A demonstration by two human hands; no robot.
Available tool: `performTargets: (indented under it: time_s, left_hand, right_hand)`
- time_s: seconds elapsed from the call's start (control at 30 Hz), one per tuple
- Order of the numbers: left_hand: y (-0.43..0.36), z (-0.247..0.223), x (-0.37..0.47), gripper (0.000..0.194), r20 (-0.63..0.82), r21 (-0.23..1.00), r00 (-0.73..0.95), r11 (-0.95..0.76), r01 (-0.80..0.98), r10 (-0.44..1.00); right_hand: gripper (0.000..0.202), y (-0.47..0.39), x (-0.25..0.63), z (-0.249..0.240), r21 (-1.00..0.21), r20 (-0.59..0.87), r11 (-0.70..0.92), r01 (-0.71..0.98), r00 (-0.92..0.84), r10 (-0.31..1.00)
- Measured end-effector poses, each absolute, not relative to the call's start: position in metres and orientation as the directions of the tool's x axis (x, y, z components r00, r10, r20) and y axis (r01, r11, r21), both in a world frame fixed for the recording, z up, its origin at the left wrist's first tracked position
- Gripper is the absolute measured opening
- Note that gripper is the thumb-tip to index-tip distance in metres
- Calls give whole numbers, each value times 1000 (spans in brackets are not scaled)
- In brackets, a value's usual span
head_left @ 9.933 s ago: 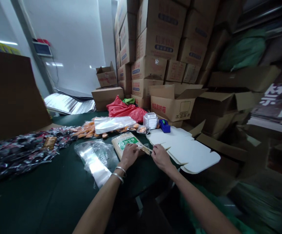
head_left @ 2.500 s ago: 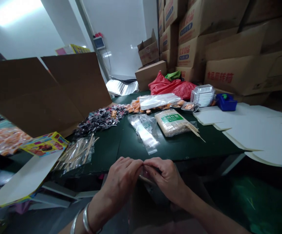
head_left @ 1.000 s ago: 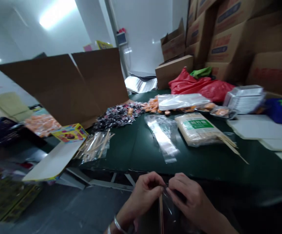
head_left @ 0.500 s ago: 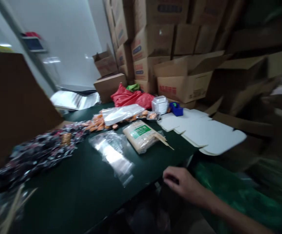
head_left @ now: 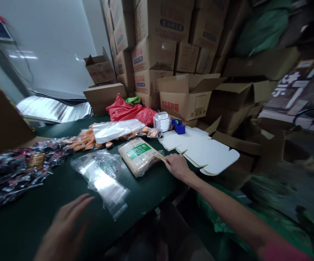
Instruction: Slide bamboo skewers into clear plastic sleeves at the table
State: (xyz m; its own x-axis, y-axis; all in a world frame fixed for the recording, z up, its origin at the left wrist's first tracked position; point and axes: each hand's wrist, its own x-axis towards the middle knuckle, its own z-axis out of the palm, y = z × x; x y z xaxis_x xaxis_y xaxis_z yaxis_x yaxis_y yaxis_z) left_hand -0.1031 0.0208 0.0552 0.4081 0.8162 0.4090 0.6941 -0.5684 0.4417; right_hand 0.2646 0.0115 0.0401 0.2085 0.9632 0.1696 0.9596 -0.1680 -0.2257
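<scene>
A clear pack of bamboo skewers [head_left: 136,157] with a green label lies on the dark green table [head_left: 91,210]. Several loose skewers [head_left: 159,156] stick out of its right end, and my right hand [head_left: 177,166] has its fingers closed round their tips. Motion blurs my left hand [head_left: 64,224], low in the view over the table; its fingers are stretched out and nothing shows in them. Clear plastic bags [head_left: 109,192] lie flat between that hand and the pack.
Dark wrapped packets [head_left: 12,174] and orange packets [head_left: 83,139] line the left and back. A red bag [head_left: 131,110], clear plastic trays [head_left: 161,121], a blue tape dispenser [head_left: 178,127] and white card sheets [head_left: 213,150] lie farther right. Cardboard boxes [head_left: 184,99] stand behind.
My right hand has moved up from the table's front edge to the skewers and closed on them. My left hand has come into view, and the camera has turned right.
</scene>
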Motion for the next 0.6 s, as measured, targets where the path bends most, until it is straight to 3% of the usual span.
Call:
performTargets:
  time_s: [0.1, 0.2, 0.23, 0.3, 0.37, 0.5, 0.6]
  left_hand:
    - [-16, 46, -31, 27, 250, 769, 454, -461, 443, 855]
    - [-41, 37, 48, 25, -68, 987, 515, -16, 158, 855]
    - [-45, 34, 69, 24, -171, 984, 540, 172, 48, 824]
    - [-46, 28, 102, 22, -323, 863, 584, 485, -141, 745]
    - [-42, 25, 121, 20, -410, 715, 607, 653, -249, 681]
    - [-30, 23, 139, 22, -411, 619, 674, 730, -289, 615]
    - [-28, 20, 145, 24, -394, 636, 688, 721, -274, 609]
  right_hand:
    - [22, 7, 277, 47, -366, 130, -181, 913, 243, 961]
    - [27, -4, 292, 49, -551, 25, -187, 813, 241, 970]
    - [28, -10, 297, 48, -613, -17, -192, 766, 230, 973]
    - [32, -28, 304, 44, -719, -95, -213, 662, 210, 973]
    - [35, -52, 305, 39, -789, -157, -242, 564, 197, 968]
    - [35, -103, 295, 28, -963, -248, -258, 78, 122, 961]
    - [35, -128, 283, 18, -955, -252, -235, -183, 73, 965]
